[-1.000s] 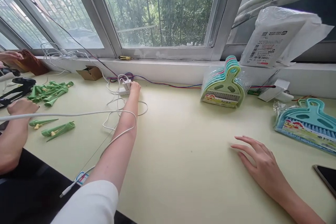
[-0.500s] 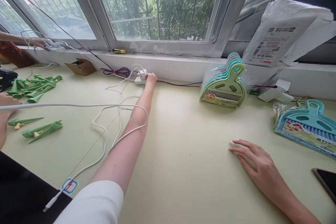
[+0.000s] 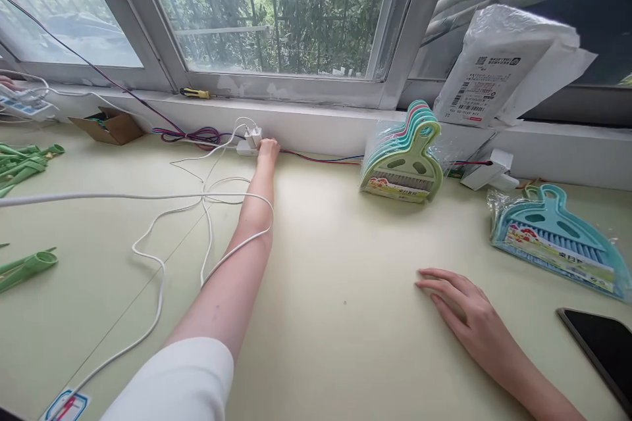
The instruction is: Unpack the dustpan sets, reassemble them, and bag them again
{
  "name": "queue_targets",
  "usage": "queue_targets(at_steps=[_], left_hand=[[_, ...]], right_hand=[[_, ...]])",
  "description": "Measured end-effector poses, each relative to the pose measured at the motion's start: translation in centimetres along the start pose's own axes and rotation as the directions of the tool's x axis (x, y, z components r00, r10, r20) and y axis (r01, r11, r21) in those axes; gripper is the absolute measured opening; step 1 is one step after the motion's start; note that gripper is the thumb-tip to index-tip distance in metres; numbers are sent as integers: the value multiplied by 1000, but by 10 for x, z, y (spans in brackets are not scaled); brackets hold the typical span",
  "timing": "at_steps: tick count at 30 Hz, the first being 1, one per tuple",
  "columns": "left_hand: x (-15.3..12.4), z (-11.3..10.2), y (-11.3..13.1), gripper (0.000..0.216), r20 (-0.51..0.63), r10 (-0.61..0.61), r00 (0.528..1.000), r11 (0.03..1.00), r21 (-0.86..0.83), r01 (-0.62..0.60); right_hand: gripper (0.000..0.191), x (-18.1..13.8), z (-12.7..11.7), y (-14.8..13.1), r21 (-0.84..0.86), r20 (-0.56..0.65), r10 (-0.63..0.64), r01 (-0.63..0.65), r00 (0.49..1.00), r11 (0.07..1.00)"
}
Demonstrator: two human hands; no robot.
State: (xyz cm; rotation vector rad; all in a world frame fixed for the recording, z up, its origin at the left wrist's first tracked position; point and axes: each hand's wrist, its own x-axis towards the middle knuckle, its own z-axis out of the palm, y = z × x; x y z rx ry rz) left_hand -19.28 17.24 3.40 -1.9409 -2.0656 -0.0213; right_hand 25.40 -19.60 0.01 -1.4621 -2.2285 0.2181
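My left hand point(image 3: 268, 148) reaches to the back of the table, closed, right beside a white power strip point(image 3: 245, 148) with white charger plugs point(image 3: 253, 137) in it. Whatever its fingers grip is hidden behind the hand. A white cable point(image 3: 264, 231) loops over my left forearm and trails across the table to the lower left. My right hand point(image 3: 467, 311) rests on the table at the right, fingers stretched out, holding nothing. Nearest to it, on its right, lies a black phone point(image 3: 600, 348).
Wrapped dustpan-and-brush sets, a green stack point(image 3: 402, 161) and a blue one point(image 3: 557, 237), stand at the right. A white parcel bag point(image 3: 488, 72) leans by the window. Left are a cardboard box point(image 3: 111, 126), a screwdriver point(image 3: 194, 93), green cone-shaped pieces point(image 3: 29, 270) and another person's hand point(image 3: 7, 82).
The view has swung to the right, so things sit farther left. My left hand stays by the power strip, and my right hand keeps its place on the table.
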Motion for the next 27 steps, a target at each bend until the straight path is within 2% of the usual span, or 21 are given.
queue_targets(at_steps=[5,10,15,19,22,24,27], left_hand=[[2,4,-2,44,-20,-17,1000,998,-65,16],[-12,5,-8,53,-101,69,993,996,-57,-75],[-20,1,7,47,-136,87,987,990,-97,-101],[-33,-8,34,42,-187,51,981,984,-161,-81],[-56,-16,65,36,-259,15,966,939,-330,-103],[-76,-21,91,34,-291,6,957,849,-504,-159],[-107,-26,135,29,-277,15,961,637,-738,-223]], right_hand=[[25,0,0,-1,4,8,8,-8,1000,1000],[25,1,0,-1,25,-9,-3,3,1000,1000],[24,3,-1,-5,50,-12,-5,6,1000,999],[26,6,-4,-9,88,6,2,-3,1000,996],[25,6,-7,-12,140,10,35,-36,999,990],[25,5,-8,-11,196,-7,62,-59,998,979],[29,10,-4,-1,319,-89,137,-102,987,942]])
